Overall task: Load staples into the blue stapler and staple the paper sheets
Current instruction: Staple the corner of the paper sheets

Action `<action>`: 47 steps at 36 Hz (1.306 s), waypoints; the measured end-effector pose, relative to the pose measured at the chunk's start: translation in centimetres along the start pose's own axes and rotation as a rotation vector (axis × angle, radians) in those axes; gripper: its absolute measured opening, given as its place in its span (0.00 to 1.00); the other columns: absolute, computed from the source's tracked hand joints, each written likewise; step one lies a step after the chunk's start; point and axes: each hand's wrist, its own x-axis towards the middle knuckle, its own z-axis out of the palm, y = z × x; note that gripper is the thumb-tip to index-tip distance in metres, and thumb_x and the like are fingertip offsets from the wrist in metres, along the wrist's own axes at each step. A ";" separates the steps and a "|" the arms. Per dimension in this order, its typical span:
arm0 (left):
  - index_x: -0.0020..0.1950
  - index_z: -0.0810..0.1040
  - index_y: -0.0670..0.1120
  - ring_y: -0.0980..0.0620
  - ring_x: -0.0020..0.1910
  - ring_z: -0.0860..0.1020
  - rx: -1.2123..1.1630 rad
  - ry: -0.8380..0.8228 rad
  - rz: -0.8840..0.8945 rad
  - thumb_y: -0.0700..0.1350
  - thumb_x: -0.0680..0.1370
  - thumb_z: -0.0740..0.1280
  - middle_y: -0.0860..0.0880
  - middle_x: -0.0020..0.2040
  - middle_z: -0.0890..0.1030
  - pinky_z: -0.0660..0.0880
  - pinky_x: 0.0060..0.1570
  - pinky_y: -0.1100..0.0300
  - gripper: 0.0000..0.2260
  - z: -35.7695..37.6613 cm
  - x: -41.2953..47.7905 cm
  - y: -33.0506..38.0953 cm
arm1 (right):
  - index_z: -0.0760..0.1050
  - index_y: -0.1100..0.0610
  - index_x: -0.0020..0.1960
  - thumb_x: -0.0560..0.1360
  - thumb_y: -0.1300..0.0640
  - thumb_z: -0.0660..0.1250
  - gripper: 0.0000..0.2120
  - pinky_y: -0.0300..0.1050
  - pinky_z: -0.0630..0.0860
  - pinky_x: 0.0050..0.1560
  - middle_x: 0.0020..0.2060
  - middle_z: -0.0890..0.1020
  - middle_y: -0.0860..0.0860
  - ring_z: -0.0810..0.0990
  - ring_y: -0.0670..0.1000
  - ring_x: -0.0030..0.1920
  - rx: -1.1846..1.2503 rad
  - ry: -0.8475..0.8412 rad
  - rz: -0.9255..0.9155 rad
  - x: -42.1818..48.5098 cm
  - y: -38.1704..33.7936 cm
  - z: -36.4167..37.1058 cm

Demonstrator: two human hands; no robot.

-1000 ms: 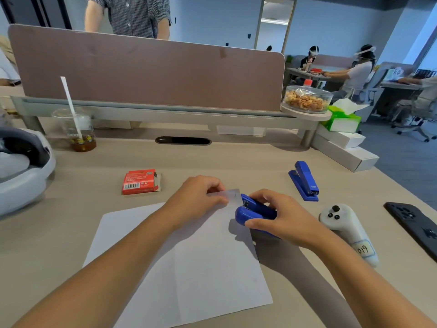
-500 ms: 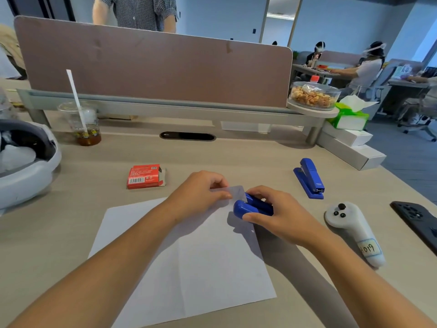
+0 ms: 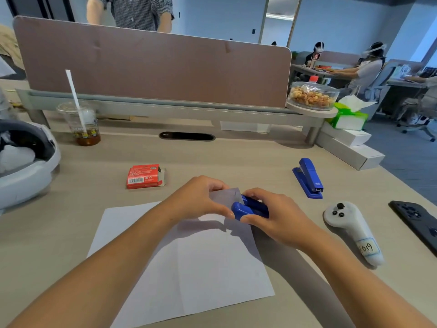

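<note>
There are two blue staplers: one (image 3: 250, 207) in the hands and one (image 3: 308, 177) lying on the desk. There is one red staple box (image 3: 144, 176), one plastic cup (image 3: 81, 123), one white controller (image 3: 351, 230), one black phone (image 3: 417, 221) and one bowl of nuts (image 3: 312, 95).

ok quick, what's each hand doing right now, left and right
Left hand: closed, pinching the far right corner of the paper.
Right hand: closed around the stapler, which sits at that corner.

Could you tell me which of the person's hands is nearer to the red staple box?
Left. The left hand lies just right of the red staple box; the right hand is farther right, gripping the stapler.
</note>
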 end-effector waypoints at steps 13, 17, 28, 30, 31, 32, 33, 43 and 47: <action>0.53 0.84 0.58 0.52 0.54 0.76 0.114 0.117 0.080 0.67 0.63 0.72 0.61 0.46 0.83 0.74 0.59 0.48 0.22 0.1 0.1 -0.8 | 0.74 0.46 0.59 0.75 0.45 0.68 0.14 0.48 0.77 0.50 0.48 0.81 0.41 0.79 0.46 0.47 0.073 0.078 -0.058 -0.1 -0.1 0.5; 0.52 0.86 0.55 0.54 0.52 0.75 0.122 0.180 0.144 0.60 0.69 0.76 0.57 0.46 0.84 0.70 0.58 0.55 0.15 0.1 0.1 -0.8 | 0.74 0.46 0.60 0.75 0.46 0.68 0.14 0.45 0.77 0.51 0.48 0.81 0.40 0.79 0.45 0.47 0.076 0.092 -0.057 0.2 0.0 0.6; 0.48 0.86 0.54 0.55 0.51 0.75 0.135 0.184 0.115 0.57 0.67 0.77 0.59 0.43 0.83 0.70 0.55 0.56 0.13 -0.5 -0.1 -0.3 | 0.74 0.46 0.62 0.74 0.48 0.69 0.17 0.45 0.77 0.55 0.52 0.81 0.40 0.79 0.44 0.51 0.111 0.076 -0.062 0.4 -0.1 0.6; 0.49 0.87 0.53 0.55 0.49 0.77 0.087 0.158 0.066 0.53 0.68 0.79 0.56 0.44 0.84 0.74 0.49 0.61 0.12 -0.7 -0.2 0.1 | 0.73 0.47 0.63 0.74 0.49 0.70 0.18 0.45 0.77 0.55 0.53 0.81 0.41 0.79 0.44 0.51 0.110 0.069 -0.066 0.5 -0.1 0.5; 0.49 0.87 0.52 0.55 0.49 0.78 0.069 0.140 0.049 0.51 0.68 0.79 0.55 0.45 0.84 0.76 0.47 0.62 0.12 -0.8 -0.2 0.3 | 0.73 0.47 0.63 0.74 0.49 0.70 0.18 0.45 0.77 0.55 0.53 0.81 0.41 0.79 0.44 0.52 0.112 0.062 -0.064 0.6 -0.1 0.4; 0.50 0.87 0.52 0.55 0.49 0.79 0.057 0.121 0.037 0.50 0.67 0.80 0.55 0.46 0.85 0.77 0.46 0.61 0.13 -0.8 -0.2 0.3 | 0.72 0.47 0.64 0.74 0.49 0.70 0.19 0.44 0.76 0.56 0.54 0.81 0.42 0.79 0.45 0.52 0.114 0.053 -0.059 0.6 -0.1 0.3; 0.51 0.86 0.52 0.56 0.49 0.79 0.048 0.103 0.026 0.50 0.67 0.80 0.56 0.46 0.84 0.79 0.47 0.59 0.14 -0.9 -0.2 0.4 | 0.72 0.47 0.64 0.74 0.49 0.71 0.20 0.43 0.76 0.56 0.55 0.81 0.43 0.79 0.45 0.53 0.116 0.045 -0.056 0.5 -0.1 0.3; 0.51 0.81 0.58 0.58 0.43 0.81 -0.014 0.173 -0.046 0.45 0.71 0.75 0.55 0.41 0.84 0.77 0.41 0.63 0.11 -2.0 -0.3 -0.1 | 0.69 0.44 0.65 0.71 0.45 0.72 0.25 0.45 0.78 0.55 0.55 0.79 0.41 0.79 0.44 0.51 0.146 0.058 -0.031 0.6 0.2 0.0; 0.51 0.80 0.57 0.58 0.42 0.80 0.033 0.191 -0.079 0.46 0.71 0.75 0.54 0.41 0.83 0.74 0.37 0.65 0.11 -2.5 -0.4 -0.3 | 0.69 0.45 0.66 0.71 0.46 0.73 0.26 0.42 0.77 0.55 0.55 0.79 0.41 0.79 0.44 0.52 0.170 0.072 -0.010 0.8 0.3 0.0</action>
